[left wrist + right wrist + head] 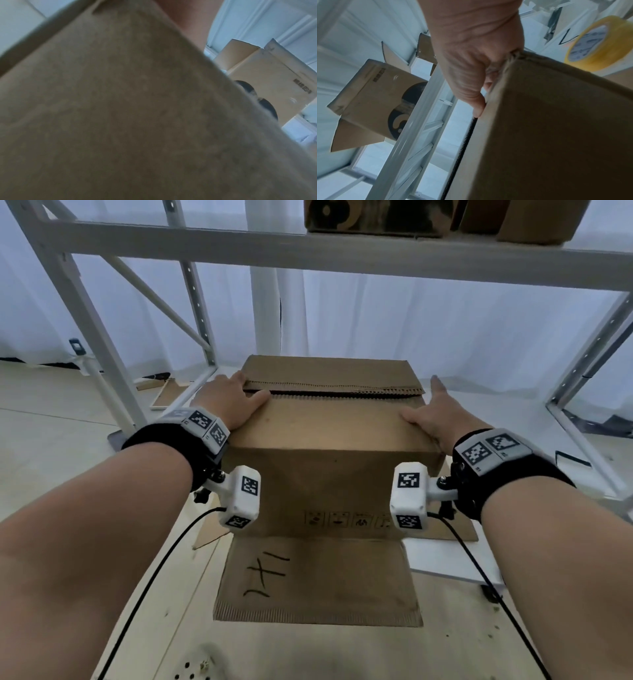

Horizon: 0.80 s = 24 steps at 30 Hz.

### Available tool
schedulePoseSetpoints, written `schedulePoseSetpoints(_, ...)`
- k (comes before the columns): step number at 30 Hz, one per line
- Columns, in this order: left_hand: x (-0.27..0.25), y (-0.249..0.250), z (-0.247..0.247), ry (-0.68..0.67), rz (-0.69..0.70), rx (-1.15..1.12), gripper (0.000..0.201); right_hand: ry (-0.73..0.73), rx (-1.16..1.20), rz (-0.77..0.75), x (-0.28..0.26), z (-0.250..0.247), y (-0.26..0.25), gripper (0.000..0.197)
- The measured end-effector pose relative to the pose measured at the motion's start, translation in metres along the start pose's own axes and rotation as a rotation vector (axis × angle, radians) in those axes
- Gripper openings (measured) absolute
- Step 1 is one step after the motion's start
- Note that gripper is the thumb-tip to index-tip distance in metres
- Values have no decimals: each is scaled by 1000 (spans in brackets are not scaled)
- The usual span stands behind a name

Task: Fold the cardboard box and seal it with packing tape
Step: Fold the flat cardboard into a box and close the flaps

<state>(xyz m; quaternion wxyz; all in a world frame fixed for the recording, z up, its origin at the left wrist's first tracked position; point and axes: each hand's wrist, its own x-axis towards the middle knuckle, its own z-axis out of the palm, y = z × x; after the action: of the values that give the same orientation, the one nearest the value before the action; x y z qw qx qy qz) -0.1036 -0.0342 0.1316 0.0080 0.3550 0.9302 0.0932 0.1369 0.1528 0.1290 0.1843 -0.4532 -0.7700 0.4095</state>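
A brown cardboard box (335, 481) stands on the wooden table (452, 645), its two top flaps folded down and meeting at a narrow seam (335, 393). One bottom flap (318, 580), with handwriting on it, lies flat toward me. My left hand (229, 398) rests on the top left corner, thumb along the seam. My right hand (431, 412) lies at the top right edge, thumb on the near flap, fingers straight along the side. The box (120, 108) fills the left wrist view. The right wrist view shows the hand (471, 54), its thumb pressing the box (556, 121), and a yellow tape roll (597, 44) beyond.
A white metal shelf frame (102, 337) surrounds the table, with printed cardboard boxes (376, 217) on the shelf above. A white board (445, 563) lies on the table right of the box. Cables run from both wrist cameras toward me.
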Motion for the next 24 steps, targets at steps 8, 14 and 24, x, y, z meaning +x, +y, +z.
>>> schedulePoseSetpoints(8, -2, -6, -1, -42, 182, -40, 55, -6, -378, -100, 6, 12, -5, 44)
schedulePoseSetpoints(14, 3, 2, 2, -25, 148, -28, 54, 129, -286, -116, 6, 16, 3, 42)
schedulePoseSetpoints(24, -23, 30, -3, -3, 111, 66, 68, 139, -180, -157, -18, -1, -8, 50)
